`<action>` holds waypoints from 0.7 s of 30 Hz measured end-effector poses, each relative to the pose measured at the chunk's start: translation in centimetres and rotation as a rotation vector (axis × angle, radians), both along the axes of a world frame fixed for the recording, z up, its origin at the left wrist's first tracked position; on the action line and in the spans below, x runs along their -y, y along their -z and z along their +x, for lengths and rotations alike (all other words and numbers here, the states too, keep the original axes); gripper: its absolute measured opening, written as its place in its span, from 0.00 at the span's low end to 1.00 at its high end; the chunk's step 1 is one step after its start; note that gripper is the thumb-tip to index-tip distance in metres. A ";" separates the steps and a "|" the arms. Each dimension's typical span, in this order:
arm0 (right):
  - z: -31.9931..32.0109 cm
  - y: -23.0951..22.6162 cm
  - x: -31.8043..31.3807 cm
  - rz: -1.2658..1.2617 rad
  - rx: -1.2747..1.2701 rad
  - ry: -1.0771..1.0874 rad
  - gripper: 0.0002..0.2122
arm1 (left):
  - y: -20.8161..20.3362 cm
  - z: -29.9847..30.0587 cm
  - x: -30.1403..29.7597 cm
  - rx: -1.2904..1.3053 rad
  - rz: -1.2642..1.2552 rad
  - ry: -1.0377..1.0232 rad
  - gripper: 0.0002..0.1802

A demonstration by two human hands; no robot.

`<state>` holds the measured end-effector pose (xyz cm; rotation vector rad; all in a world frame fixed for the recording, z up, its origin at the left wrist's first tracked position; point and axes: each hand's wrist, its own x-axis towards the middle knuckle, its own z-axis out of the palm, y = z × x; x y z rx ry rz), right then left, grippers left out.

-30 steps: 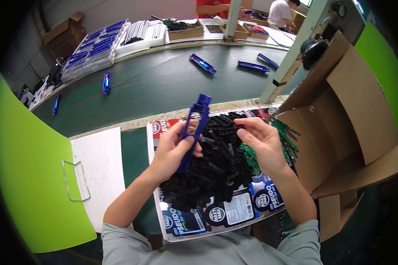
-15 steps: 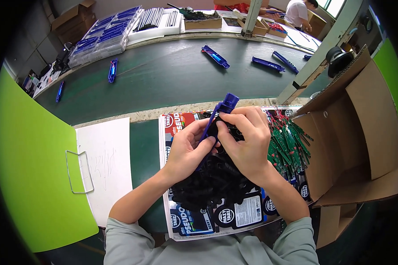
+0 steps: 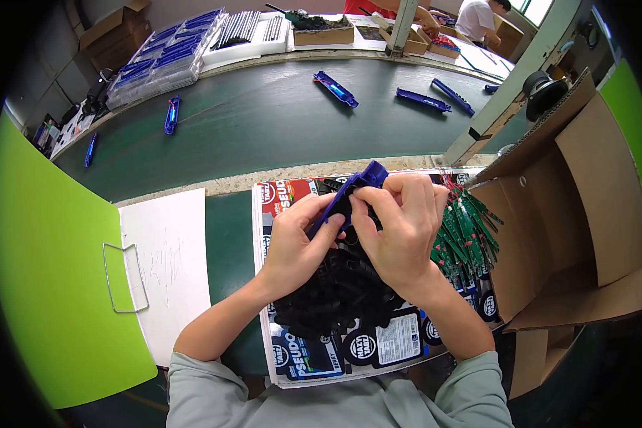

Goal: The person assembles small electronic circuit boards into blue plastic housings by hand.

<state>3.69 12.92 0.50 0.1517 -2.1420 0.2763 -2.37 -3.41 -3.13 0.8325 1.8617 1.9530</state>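
Observation:
A long blue plastic housing (image 3: 373, 173) is held tilted above a heap of black plastic parts (image 3: 335, 292). My left hand (image 3: 297, 239) grips its lower part, with the thumb on the open side. My right hand (image 3: 404, 232) is closed in a pinch at the inside of the housing, thumb and forefinger together. Something dark shows at those fingertips, but what it is I cannot make out. Beside my right hand lies a bundle of green circuit boards (image 3: 466, 232) with red wires. The black heap rests on a printed sheet (image 3: 314, 367).
Blue housings (image 3: 335, 89) lie scattered on the green conveyor belt (image 3: 257, 107) ahead. An open cardboard box (image 3: 560, 235) stands at the right, a bright green panel (image 3: 57, 271) at the left. A slanted metal post (image 3: 478, 135) rises at the belt's edge. People work beyond it.
The housing in my hands has tipped further to the right, its upper end a little lower. My right fingers have shifted along its inside. Housings on the belt appear slightly further left.

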 end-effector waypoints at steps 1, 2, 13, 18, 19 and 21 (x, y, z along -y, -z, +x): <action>0.1 -0.1 0.0 0.001 0.001 0.001 0.11 | 0.0 0.1 0.0 0.004 0.011 0.003 0.15; 0.1 -0.1 0.1 0.006 0.009 0.006 0.10 | 0.0 0.1 0.0 0.009 0.021 0.007 0.15; 0.3 -1.1 -0.2 0.199 0.056 -0.022 0.09 | 0.6 0.0 -0.2 -0.210 -0.050 -0.079 0.19; 0.0 -0.5 0.3 0.144 0.033 -0.002 0.09 | 0.1 0.2 -0.3 -0.170 0.011 -0.073 0.18; 0.0 -0.5 0.3 0.144 0.035 -0.002 0.09 | -0.1 0.2 -0.3 -0.225 -0.014 -0.082 0.18; 0.0 -0.4 0.3 0.116 0.023 -0.012 0.09 | -0.1 0.1 -0.2 -0.279 -0.038 -0.091 0.17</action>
